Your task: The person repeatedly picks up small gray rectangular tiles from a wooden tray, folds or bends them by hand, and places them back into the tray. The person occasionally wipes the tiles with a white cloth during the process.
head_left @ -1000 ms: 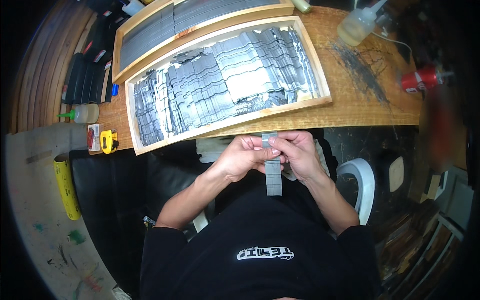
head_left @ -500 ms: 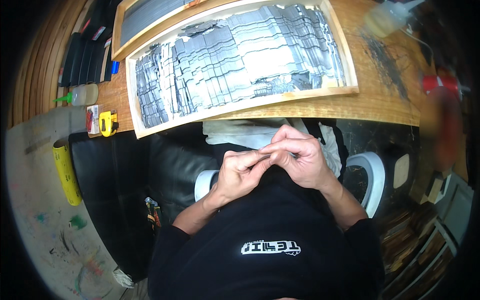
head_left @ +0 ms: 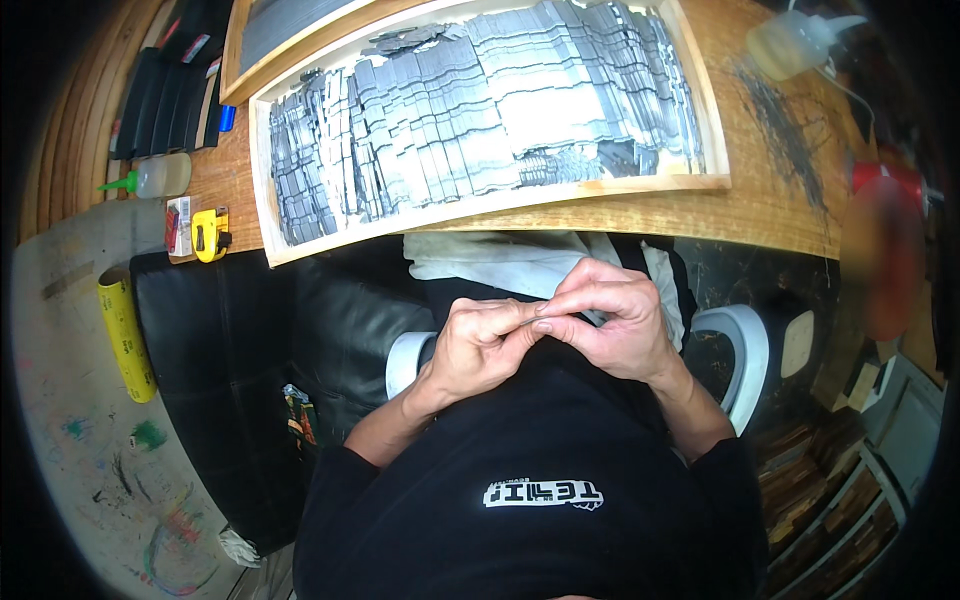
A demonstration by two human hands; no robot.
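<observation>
A thin, dark sliver (head_left: 533, 321) is pinched between my two hands, just in front of my chest; most of it is hidden by the fingers. My left hand (head_left: 476, 345) grips one end between thumb and forefinger, its other fingers curled in. Thumb and forefinger of my right hand (head_left: 618, 322) close on the other end, and the fingertips of both hands nearly meet. Beyond them, on the wooden table, lies a shallow wooden tray (head_left: 708, 120) packed with rows of thin grey strips (head_left: 425, 130), some broken or jumbled.
A second wooden frame (head_left: 238, 50) adjoins the tray's far side. At the table's left are a yellow tape measure (head_left: 210, 235), a green-tipped bottle (head_left: 160, 176) and black boxes (head_left: 170, 110). A squeeze bottle (head_left: 790, 45) stands far right. Below left sits a yellow roll (head_left: 127, 335).
My right hand has shifted slightly right and down, its fingers less overlapped with the left ones. Both hands keep their pinch on the sliver. The view has tilted slightly.
</observation>
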